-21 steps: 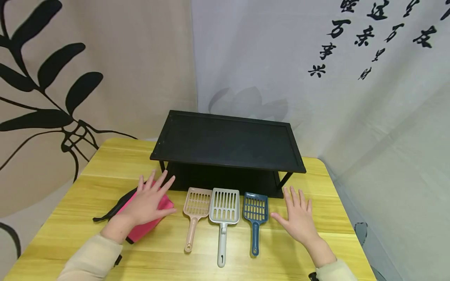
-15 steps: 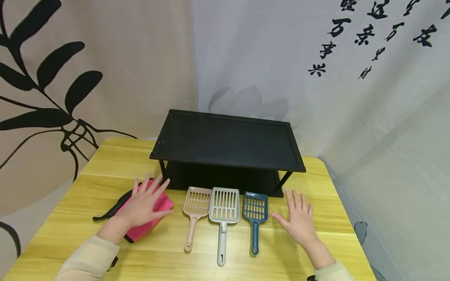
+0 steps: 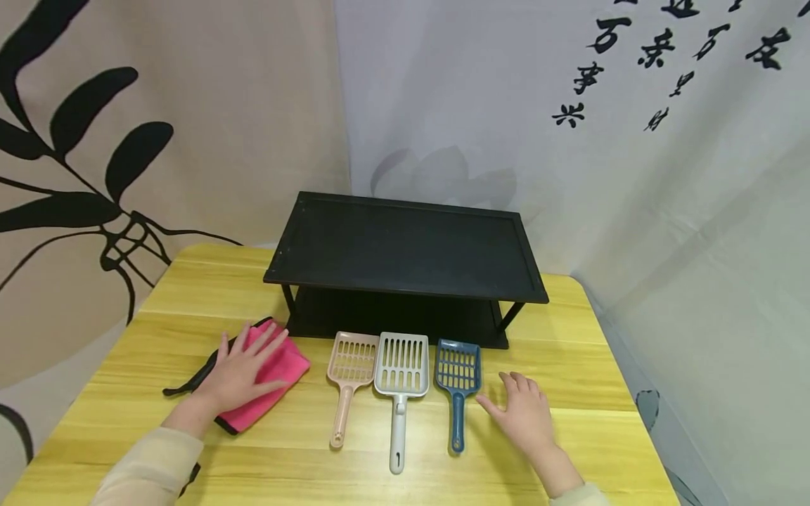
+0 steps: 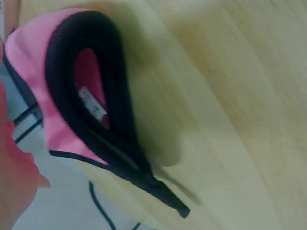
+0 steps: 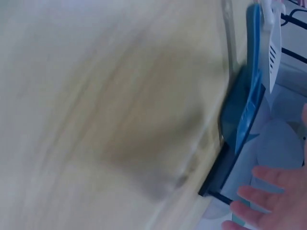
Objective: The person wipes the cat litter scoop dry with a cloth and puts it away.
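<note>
My left hand (image 3: 237, 376), fingers spread, hovers over a folded pink cloth item (image 3: 287, 365) with black edging. In the left wrist view this pink cloth item (image 4: 36, 45) shows a thick black rim around an opening, a white tag inside and a black tail. My right hand (image 3: 524, 414) is just right of the blue litter scoop (image 3: 458, 372), fingers slightly bent and holding nothing. To the left of that lie a white litter scoop (image 3: 399, 393) and a beige litter scoop (image 3: 344, 393), all with handles toward me. The right wrist view shows the blue scoop (image 5: 244, 105) side-on.
A black two-tier rack (image 3: 408, 246) stands behind the scoops, their heads near its lower shelf (image 3: 392, 316). The wooden table (image 3: 304, 478) ends at curtains on the back and right. Dark leaves are printed on the left curtain (image 3: 247, 105).
My left hand has drifted left and slightly down, uncovering more of the pink cloth item. The right hand has drawn back toward me, its fingers bending. The head view has shifted slightly.
</note>
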A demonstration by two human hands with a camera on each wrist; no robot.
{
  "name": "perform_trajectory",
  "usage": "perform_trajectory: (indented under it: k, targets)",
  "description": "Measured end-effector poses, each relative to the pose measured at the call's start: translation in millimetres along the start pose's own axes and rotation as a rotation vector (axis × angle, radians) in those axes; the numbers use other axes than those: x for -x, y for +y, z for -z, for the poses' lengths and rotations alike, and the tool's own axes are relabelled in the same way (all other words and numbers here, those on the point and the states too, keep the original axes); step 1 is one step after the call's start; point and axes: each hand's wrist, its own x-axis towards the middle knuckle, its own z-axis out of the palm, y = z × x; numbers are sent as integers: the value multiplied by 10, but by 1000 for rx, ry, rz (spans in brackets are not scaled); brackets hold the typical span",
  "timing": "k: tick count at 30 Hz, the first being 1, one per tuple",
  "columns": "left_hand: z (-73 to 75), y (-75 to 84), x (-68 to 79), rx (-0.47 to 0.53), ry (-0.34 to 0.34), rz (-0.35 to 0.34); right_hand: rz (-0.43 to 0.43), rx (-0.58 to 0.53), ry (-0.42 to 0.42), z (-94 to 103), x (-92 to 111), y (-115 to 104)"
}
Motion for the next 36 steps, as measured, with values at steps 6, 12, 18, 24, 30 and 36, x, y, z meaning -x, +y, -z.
perform_trajectory:
  k: [6, 12, 18, 24, 30, 36]
  targets:
    - [-126, -82, -44, -42, -61, -20, 25, 0, -20, -134, 72, -113]
    - [-227, -117, -88, -17, -94, -57, 53, 32, -58, -265, 108, -225]
    - [-263, -128, -121, 27, -140, -51, 57, 38, -86, -311, 121, -325]
    - [-268, -98, -219, -13, -128, -64, 10, -9, -112, -339, 94, -339]
    - [-289, -43, -282, -6, -68, -47, -177, -289, -175, -308, 76, -259]
    - [-271, -67, -250, 67, 31, -33, -199, -776, -212, -271, 100, -76]
